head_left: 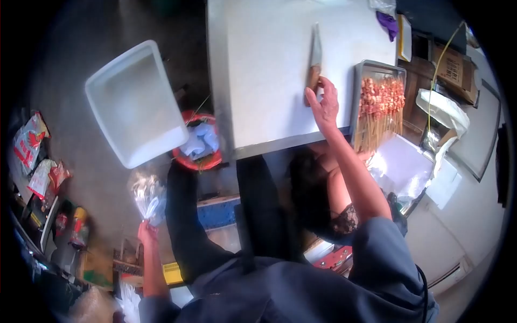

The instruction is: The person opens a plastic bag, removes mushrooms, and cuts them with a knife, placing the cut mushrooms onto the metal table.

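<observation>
My right hand [325,106] is at the knife [315,48] on the white tabletop [269,70]. Its thumb and fingers are around the wooden handle, and the blade points towards the far side. To the right of that hand stands a metal tray [371,65] of skewered meat pieces [382,97], their sticks towards me. Low on the left, my left hand [148,231] is closed round the gathered end of a clear plastic bag [148,196]. What the bag contains is too blurred to tell.
A white plastic tub [134,102] is left of the table, beside a red basin [200,161] with bluish plastic in it. Another person with dark hair [307,188] is close by my right arm. Cardboard boxes [455,70] stand at the right; packets [29,142] lie far left.
</observation>
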`<state>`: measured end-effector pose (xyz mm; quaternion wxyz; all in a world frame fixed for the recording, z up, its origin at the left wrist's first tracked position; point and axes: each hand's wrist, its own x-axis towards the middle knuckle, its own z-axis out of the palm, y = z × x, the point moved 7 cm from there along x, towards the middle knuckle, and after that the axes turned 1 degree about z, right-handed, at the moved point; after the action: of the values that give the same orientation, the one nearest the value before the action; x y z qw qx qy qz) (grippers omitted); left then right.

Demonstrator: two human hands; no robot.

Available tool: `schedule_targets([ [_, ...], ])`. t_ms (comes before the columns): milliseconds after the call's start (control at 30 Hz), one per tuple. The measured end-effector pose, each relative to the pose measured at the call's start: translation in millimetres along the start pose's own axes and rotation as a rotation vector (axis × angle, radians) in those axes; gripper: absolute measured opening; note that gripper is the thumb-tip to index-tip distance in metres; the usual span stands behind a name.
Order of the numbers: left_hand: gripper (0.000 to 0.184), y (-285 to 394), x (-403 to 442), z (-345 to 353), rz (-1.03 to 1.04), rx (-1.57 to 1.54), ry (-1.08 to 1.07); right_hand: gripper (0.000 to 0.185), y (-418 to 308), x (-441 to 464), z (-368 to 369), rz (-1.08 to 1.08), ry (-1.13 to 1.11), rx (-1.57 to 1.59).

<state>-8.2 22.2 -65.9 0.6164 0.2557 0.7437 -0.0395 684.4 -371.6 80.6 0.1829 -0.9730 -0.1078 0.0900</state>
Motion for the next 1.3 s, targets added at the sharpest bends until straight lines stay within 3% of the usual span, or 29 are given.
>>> schedule_targets([
  [67,0.012,8,-10,13,0.042,0.032,0.107,0.067,-9,-8,-11,-0.068,0.098,-0.115],
  [100,0.012,14,20,1,0.034,0.038,0.116,0.068,-26,-21,19,-0.007,0.067,-0.151],
  [467,0.012,17,90,34,0.08,0.187,0.103,0.054,-29,-20,60,-0.046,0.446,-0.28],
  [600,0.013,9,134,48,0.153,0.209,0.072,0.054,-35,-22,55,-0.065,0.413,-0.192],
  [833,0.014,-16,150,38,0.077,0.347,0.125,0.053,-38,-29,51,-0.037,0.443,-0.112],
  [967,0.016,-17,173,19,0.231,0.392,0.128,0.05,-31,-31,53,-0.032,0.468,0.054],
  [1300,0.018,-6,202,9,0.36,0.316,0.228,0.044,-36,-39,53,-0.133,0.449,0.05],
])
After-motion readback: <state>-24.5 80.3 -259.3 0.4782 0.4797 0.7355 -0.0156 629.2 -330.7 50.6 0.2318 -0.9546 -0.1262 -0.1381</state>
